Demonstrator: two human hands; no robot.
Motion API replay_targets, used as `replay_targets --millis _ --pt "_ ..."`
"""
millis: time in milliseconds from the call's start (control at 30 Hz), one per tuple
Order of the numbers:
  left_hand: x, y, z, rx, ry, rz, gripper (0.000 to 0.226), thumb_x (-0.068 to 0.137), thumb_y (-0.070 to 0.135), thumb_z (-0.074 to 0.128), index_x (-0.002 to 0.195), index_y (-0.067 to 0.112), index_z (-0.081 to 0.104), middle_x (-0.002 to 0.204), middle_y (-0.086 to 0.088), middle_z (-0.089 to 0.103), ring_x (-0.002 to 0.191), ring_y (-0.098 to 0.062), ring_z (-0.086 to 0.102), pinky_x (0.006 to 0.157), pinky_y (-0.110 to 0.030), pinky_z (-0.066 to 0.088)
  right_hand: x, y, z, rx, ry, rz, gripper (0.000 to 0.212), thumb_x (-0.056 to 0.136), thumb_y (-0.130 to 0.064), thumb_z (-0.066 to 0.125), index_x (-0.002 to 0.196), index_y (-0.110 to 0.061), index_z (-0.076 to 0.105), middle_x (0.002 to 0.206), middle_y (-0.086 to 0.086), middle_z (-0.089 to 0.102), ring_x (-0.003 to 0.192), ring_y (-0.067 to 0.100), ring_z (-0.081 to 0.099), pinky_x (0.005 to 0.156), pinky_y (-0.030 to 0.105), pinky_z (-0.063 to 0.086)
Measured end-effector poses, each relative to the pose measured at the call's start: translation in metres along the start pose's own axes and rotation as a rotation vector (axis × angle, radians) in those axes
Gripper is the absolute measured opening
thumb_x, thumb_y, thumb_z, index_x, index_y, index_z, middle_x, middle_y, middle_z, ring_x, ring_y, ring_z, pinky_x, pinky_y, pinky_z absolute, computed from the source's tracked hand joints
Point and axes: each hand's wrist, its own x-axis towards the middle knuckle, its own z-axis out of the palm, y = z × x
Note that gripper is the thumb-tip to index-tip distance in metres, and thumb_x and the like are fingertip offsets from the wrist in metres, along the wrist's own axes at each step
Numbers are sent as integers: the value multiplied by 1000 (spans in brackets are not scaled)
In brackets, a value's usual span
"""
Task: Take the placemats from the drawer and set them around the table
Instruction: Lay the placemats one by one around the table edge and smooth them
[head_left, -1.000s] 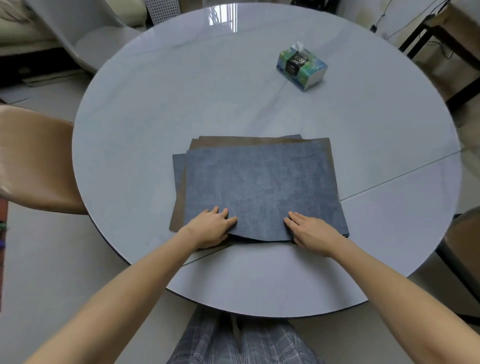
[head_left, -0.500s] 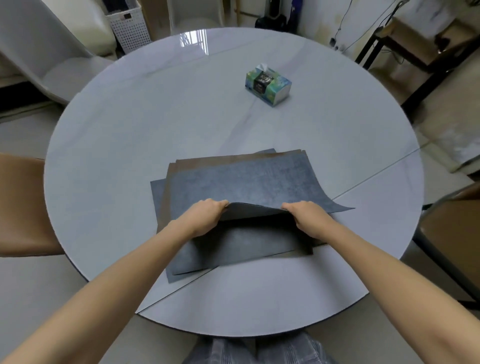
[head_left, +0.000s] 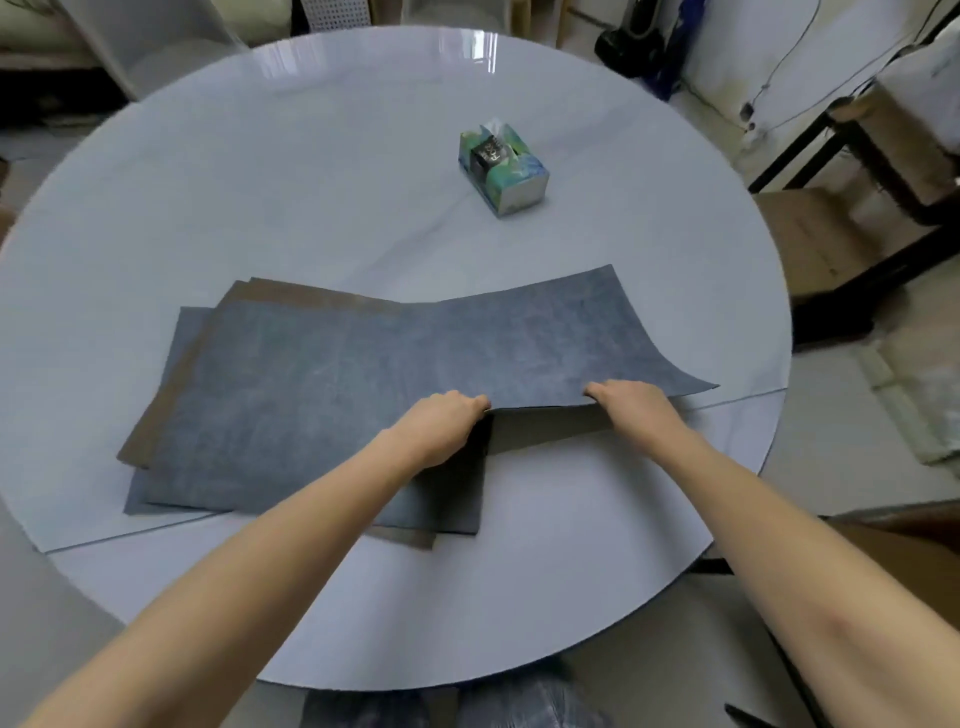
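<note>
A stack of blue-grey and brown placemats (head_left: 270, 415) lies on the round pale table (head_left: 311, 208), left of centre. The top blue-grey placemat (head_left: 545, 343) is lifted off the stack and shifted to the right, its right corner curling over the table. My left hand (head_left: 441, 421) grips its near edge, fingers curled under. My right hand (head_left: 631, 402) pinches the same edge further right. The mat's underside and what lies under it are in shadow.
A tissue box (head_left: 503, 171) stands on the far right part of the table. A seam (head_left: 748, 397) crosses the tabletop near the right rim. A brown chair (head_left: 810, 249) and a black-framed stand (head_left: 883, 150) are at the right.
Both hands went from resting flat on the top placemat to gripping its near edge. They lifted it and slid it right, off the stack.
</note>
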Motion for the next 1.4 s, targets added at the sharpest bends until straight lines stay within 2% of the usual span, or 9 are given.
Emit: replay_targets --millis 100,300,667,833,967,1067,1167,1267,1400 --pt "4 32 11 -53 -25 -58 32 93 1 36 118 14 52 102 -17 61 89 -38 60 67 -37 43 -1 22 11 -31 12 -81 35 86 1 45 118 -13 51 109 9 60 98 30 60 68 35 42" --pt "-7 61 32 -133 -7 -161 42 90 -4 37 122 18 53 104 -15 65 89 -36 62 73 -40 51 -13 21 31 5 8 -326 41 83 4 45 120 -13 51 115 8 61 101 30 60 76 39 49" --pt "-50 176 80 -306 10 -338 61 89 -13 32 140 18 43 129 -20 55 113 -37 56 91 -43 48 -83 63 50 -178 -27 -405 33 87 5 41 115 -9 52 108 13 61 95 34 61 74 39 48" --pt "-39 223 95 -317 40 -342 61 88 -13 33 141 18 41 142 -11 48 124 -32 50 101 -48 42 -101 99 55 -284 -9 -456 66 86 6 45 144 -19 26 108 15 55 89 35 60 64 38 41" --pt "-12 252 103 -347 21 -353 61 93 -7 29 145 24 35 149 -1 40 133 -28 42 106 -50 35 -94 134 61 -358 -28 -497 77 81 9 53 145 -19 22 108 13 50 84 34 60 61 37 43" --pt "17 278 98 -352 -33 -396 61 94 -10 26 147 20 31 150 -7 35 141 -34 29 112 -59 24 -76 166 68 -380 -43 -493 78 80 11 54 146 -17 21 113 16 49 93 35 59 69 41 52" --pt "45 302 90 -336 -47 -466 61 96 -11 22 151 17 23 155 -7 24 146 -36 14 114 -64 11 -57 199 74 -368 -56 -523 85 84 11 52 151 -19 9 140 22 36 117 38 50 79 41 51" --pt "61 311 95 -285 -47 -530 63 98 -9 22 154 19 13 161 -5 9 148 -35 5 114 -64 8 -43 218 78 -315 -100 -589 83 88 12 45 153 -19 2 154 21 18 140 36 27 97 41 46" --pt "63 319 108 -203 -51 -572 68 98 -10 25 155 20 3 163 -4 0 149 -34 1 116 -62 7 -30 231 85 -277 -102 -679 77 91 12 40 153 -16 4 159 19 7 147 32 14 107 41 39"
